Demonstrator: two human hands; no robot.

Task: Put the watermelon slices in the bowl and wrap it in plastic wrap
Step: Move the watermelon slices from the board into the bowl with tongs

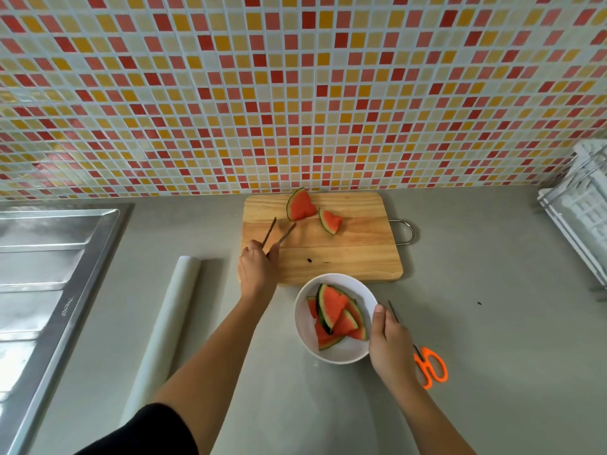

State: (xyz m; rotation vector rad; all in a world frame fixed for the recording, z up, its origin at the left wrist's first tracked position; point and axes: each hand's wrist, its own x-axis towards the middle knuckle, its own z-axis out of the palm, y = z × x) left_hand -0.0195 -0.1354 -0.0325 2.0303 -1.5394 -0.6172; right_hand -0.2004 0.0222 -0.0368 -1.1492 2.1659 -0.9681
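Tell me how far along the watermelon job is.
Partly done. Several slices already sit in the white bowl, steadied by the right hand. The left hand holds open tongs reaching toward two slices still on the cutting board. The plastic wrap roll lies untouched on the counter, so wrapping remains.

A grey counter (476,323) carries a wooden board (345,254) near the tiled wall, with a white bowl (303,326) just in front of it. A wrap roll (167,326) lies left beside the sink (39,274); orange scissors (432,367) lie right of the bowl, a rack (581,211) at far right.
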